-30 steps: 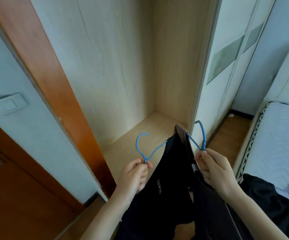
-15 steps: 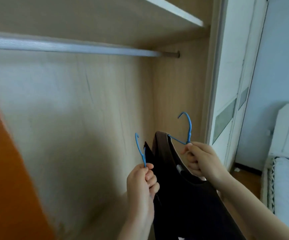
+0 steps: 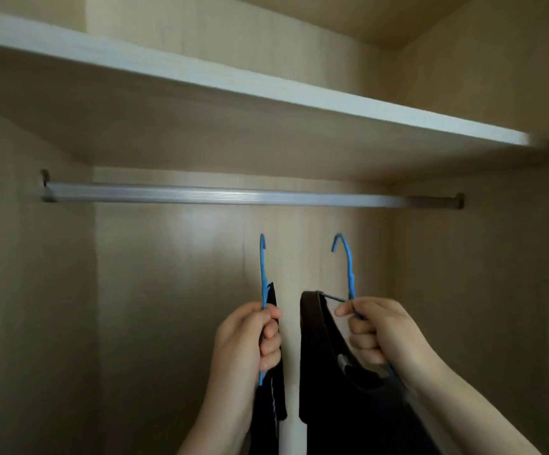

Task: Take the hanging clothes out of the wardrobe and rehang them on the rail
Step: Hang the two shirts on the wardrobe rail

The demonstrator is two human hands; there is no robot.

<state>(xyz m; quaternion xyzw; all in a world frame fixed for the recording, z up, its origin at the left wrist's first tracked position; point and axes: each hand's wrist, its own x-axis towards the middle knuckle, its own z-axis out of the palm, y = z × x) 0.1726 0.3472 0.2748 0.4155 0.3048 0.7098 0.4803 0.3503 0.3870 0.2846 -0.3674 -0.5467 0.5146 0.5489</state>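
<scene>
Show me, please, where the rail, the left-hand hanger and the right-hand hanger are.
rail (image 3: 233,196), head view, middle of the bar.
left-hand hanger (image 3: 262,274), head view, its upright neck.
right-hand hanger (image 3: 349,264), head view, its neck below the hook.

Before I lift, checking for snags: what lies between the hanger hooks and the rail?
Nothing: head view shows only bare wardrobe back panel between both hooks and the rail.
</scene>
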